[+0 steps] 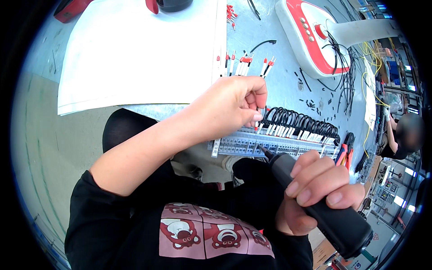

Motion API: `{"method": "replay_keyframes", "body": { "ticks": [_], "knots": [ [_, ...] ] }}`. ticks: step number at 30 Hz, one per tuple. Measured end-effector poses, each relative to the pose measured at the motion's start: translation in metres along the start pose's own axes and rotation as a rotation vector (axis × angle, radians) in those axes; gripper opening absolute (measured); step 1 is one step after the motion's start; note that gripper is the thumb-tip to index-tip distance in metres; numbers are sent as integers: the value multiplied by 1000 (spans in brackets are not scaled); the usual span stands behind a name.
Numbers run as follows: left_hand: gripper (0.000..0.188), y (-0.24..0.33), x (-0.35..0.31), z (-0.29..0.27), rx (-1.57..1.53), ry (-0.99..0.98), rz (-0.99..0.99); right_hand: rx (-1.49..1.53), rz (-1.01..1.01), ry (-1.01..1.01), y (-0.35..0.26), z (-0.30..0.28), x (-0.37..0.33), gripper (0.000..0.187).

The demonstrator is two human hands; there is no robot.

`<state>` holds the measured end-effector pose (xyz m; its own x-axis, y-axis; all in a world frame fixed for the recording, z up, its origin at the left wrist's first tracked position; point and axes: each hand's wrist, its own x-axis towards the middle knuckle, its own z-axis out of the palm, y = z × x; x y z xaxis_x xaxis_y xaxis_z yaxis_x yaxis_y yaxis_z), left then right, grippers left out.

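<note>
My left hand pinches a thin black wire with a white sleeve and a red end, held down at the terminal block strip. My right hand wraps round a black electric screwdriver. Its tip points at the strip, just below the wire end; whether it sits in a screw cannot be told. A row of looped black wires with white sleeves runs along the strip to the right of my left hand. Beyond that hand lie several loose wires with red ends.
A large white paper sheet covers the left of the bench. A white and red machine base stands at the far right, with a bundle of black wires beside it. Red-and-blue pliers lie right of the strip. A co-worker is at far right.
</note>
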<state>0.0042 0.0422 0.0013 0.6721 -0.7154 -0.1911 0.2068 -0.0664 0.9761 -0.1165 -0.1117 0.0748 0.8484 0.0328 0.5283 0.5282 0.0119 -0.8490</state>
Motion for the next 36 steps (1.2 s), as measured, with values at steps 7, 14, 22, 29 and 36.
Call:
{"method": "replay_keyframes", "body": {
  "ticks": [7,14,22,29,36],
  "knots": [
    [14,1,1,0,23,-62,-9,-17,7,8,1,0,2,46],
    [19,-1,0,2,170,-49,51,-22,10,7,2,1,1,55],
    [32,5,-3,3,248,21,45,-101,41,33,-3,7,2,66],
    [44,1,-2,6,233,17,40,-51,50,39,-2,8,5,64],
    [41,-2,-1,5,303,-4,81,13,62,28,0,7,4,59]
  ]
}}
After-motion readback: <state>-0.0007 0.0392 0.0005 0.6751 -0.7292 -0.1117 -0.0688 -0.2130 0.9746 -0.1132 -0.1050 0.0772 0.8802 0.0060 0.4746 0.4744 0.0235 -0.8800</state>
